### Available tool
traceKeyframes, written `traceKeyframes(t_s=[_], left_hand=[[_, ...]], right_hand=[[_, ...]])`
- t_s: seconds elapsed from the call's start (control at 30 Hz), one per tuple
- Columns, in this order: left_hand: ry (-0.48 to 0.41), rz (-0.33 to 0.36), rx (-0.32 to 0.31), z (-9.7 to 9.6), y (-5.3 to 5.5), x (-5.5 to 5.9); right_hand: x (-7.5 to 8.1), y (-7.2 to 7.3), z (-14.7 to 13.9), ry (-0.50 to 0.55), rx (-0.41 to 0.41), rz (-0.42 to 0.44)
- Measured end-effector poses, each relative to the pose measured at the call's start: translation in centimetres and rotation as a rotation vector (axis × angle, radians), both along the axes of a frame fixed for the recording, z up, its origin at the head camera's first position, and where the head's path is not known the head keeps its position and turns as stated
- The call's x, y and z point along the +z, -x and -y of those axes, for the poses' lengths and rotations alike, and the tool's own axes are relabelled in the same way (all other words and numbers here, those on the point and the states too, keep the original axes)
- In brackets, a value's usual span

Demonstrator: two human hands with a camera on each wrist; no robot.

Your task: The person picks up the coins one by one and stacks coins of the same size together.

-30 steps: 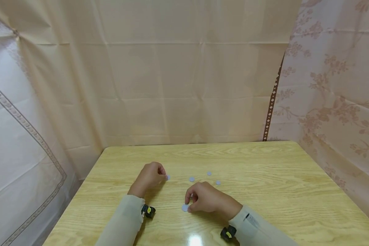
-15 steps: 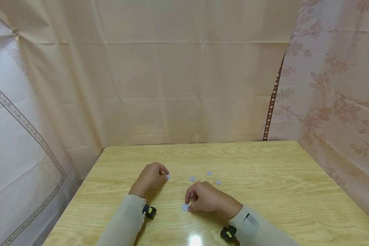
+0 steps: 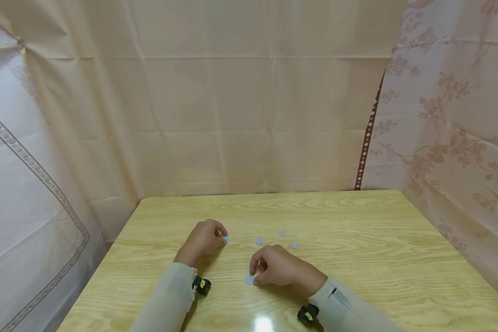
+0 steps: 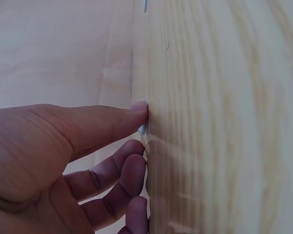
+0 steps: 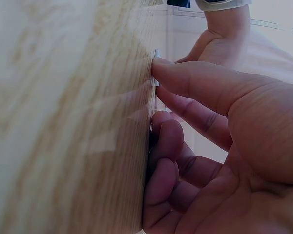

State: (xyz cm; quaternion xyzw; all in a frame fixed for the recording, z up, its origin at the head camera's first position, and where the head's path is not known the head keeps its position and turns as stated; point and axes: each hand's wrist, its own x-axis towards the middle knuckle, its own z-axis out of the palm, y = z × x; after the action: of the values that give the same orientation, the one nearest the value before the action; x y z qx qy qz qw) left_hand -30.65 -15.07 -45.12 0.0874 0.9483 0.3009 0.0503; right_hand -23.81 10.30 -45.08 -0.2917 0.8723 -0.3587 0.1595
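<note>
The bench (image 3: 390, 249) leaves a wide open lane along the right of the frame and a strip along its far edge, where the beige curtain (image 3: 253, 115) walls off the back. The left hand (image 3: 203, 237) and right hand (image 3: 280, 266) obstruct the lower centre, a narrow channel between them; three flat discs (image 3: 259, 241) lie just beyond the right hand.

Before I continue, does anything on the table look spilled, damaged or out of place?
Nothing clearly stands out. The bright patch on the near part of the table is probably reflected light, not a spill. The pale discs lie scattered but show no visible damage.
</note>
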Motion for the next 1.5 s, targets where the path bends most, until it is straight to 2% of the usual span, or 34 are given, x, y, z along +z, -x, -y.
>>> traceKeyframes(t_s=[0.23, 0.6, 0.93, 1.5], left_hand=[[0.008, -0.002, -0.007, 0.06, 0.08, 0.08], [0.100, -0.031, -0.022, -0.58, -0.18, 0.56], [0.164, -0.061, -0.031, -0.82, -0.19, 0.48], [0.112, -0.051, -0.062, -0.87, -0.33, 0.62]], right_hand=[[-0.07, 0.05, -0.02, 0.000, 0.002, -0.005], [-0.06, 0.04, -0.05, 0.004, -0.001, -0.006], [-0.11, 0.04, -0.02, 0.004, -0.003, -0.004], [-0.24, 0.15, -0.06, -0.001, -0.001, -0.016]])
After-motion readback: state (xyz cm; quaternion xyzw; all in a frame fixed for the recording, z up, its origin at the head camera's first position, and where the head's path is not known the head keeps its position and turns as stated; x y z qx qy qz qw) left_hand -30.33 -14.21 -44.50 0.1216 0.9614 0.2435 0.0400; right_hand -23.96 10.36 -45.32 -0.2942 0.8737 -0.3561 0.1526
